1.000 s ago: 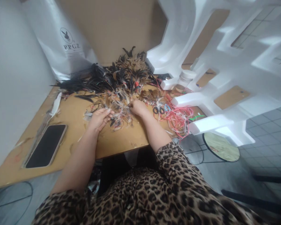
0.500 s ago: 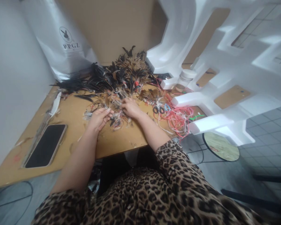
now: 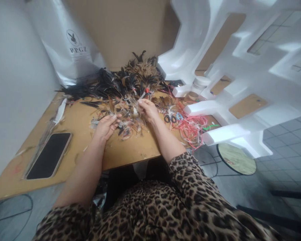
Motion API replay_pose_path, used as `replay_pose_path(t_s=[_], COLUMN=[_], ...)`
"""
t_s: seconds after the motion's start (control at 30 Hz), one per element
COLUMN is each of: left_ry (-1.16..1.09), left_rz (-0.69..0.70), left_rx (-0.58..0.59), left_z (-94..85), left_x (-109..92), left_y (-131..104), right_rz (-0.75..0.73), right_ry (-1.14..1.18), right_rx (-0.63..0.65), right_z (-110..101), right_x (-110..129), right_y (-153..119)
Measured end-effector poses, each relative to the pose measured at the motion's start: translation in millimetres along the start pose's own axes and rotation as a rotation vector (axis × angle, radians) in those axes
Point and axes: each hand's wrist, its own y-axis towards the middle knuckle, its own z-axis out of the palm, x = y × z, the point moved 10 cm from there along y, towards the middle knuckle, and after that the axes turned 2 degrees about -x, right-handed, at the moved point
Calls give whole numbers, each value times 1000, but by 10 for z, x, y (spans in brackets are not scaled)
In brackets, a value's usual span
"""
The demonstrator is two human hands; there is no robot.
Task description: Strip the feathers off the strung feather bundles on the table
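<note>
My left hand (image 3: 106,127) is closed in a pinch over the near left side of the loose feathers, with small brown feathers (image 3: 111,107) standing up from its fingertips. To its right, my right hand (image 3: 148,109) is raised a little, thumb and fingertips pinched together. What lies between them blends into the feathers behind and I cannot make it out. Loose brown and grey feathers (image 3: 126,129) are scattered on the table between and below both hands. Behind them lie long black feathers (image 3: 95,83) and a bushy bunch of brown feathers (image 3: 144,72).
Black-handled scissors (image 3: 170,118) lie right of my right hand, beside tangled pink string (image 3: 192,129). A lidded jar (image 3: 199,85) stands among white foam packing (image 3: 203,108). A phone (image 3: 50,155) lies at the left, and a silver bag (image 3: 77,63) leans behind.
My right hand has drawn away from the loose feathers, up and to the right, its fingers pinched. My left hand stays almost in place.
</note>
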Motion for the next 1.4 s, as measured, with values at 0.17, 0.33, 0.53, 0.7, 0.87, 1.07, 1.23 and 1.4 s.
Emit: replay_pose_path(t_s=[0.17,0.33,0.53,0.7,0.87,1.07,1.23,1.4], left_ry=[-52,13,164,114,-49,-142,-195,-294], left_rz=[30,52,-74,-85,-50,-57,-47,-49], left_rx=[43,53,80,81,40,13,24,43], left_z=[80,102,102,78,20,11,34,40], left_x=[-74,-83,107,118,5,-25,-71,-131], left_y=[-32,-35,-33,-10,-1,-2,-11,-29], right_rz=[76,152,211,250,161,217,311,260], right_ry=[-13,-2,122,129,2,-52,-122,-164], right_rx=[196,318,269,124,86,339,509,390], right_z=[349,556,531,346,285,608,745,578], right_x=[-153,-318,-346,-449,-426,-437,-526,-448], right_y=[-144,-238,-221,-124,-86,-288,-416,-312])
